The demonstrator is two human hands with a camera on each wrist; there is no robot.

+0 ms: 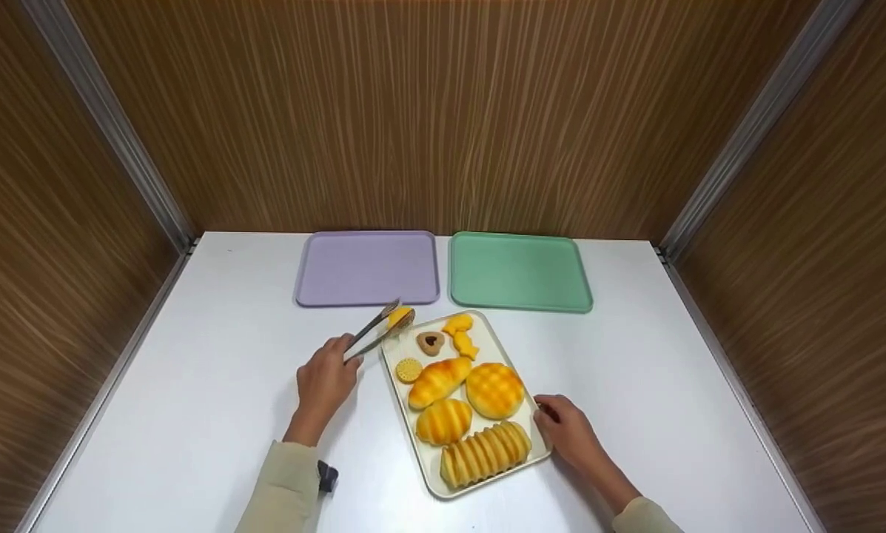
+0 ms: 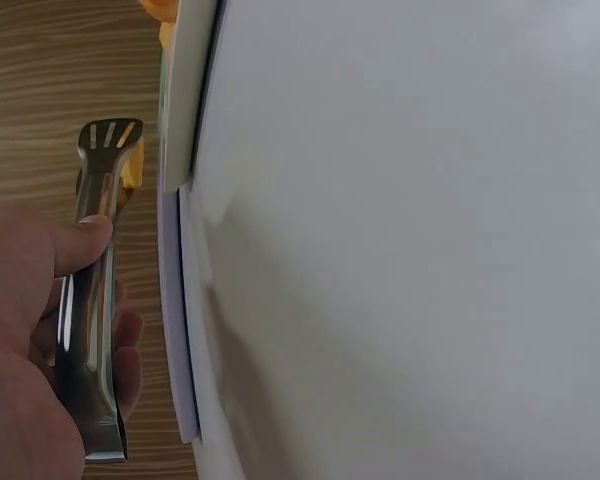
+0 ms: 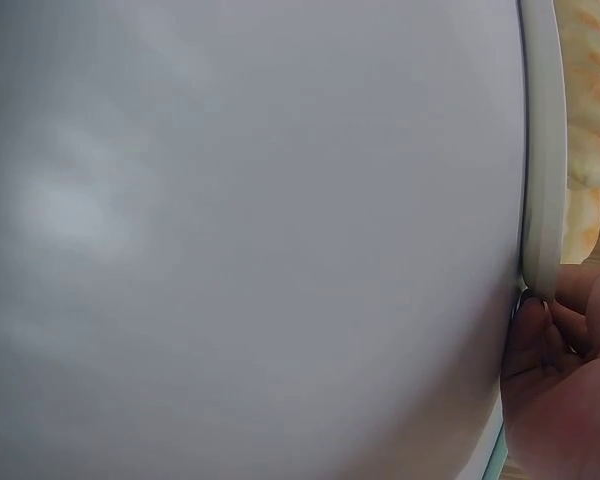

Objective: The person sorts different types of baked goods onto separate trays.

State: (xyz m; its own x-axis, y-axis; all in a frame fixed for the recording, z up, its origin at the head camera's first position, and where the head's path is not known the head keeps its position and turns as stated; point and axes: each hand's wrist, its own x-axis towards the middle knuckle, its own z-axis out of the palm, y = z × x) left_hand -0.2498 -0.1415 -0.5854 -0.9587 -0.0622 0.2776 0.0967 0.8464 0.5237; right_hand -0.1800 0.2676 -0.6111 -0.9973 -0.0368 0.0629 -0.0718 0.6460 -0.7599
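My left hand [image 1: 326, 381] grips metal tongs [image 2: 98, 190] with slotted ends. Between the tong ends is a small yellow piece [image 1: 398, 314], partly hidden, over the far left corner of a cream tray [image 1: 431, 485]. With thumb and fingers, my right hand [image 1: 567, 433] holds the tray's right edge. On that tray lie a long ridged loaf [image 1: 485, 453], a round scored bun [image 1: 494, 390], a striped roll [image 1: 444, 422] and a croissant-like bread [image 1: 439, 381]. Farther up are a round biscuit [image 1: 408, 370], a heart-shaped cookie [image 1: 430, 342] and two fish-shaped yellow pieces [image 1: 465, 345].
A purple tray [image 1: 368, 268] and a green tray [image 1: 520, 272] lie side by side at the back of the white table [image 1: 657, 385], with nothing on them. Wood-grain panels [image 1: 413, 111] stand behind and on both sides.
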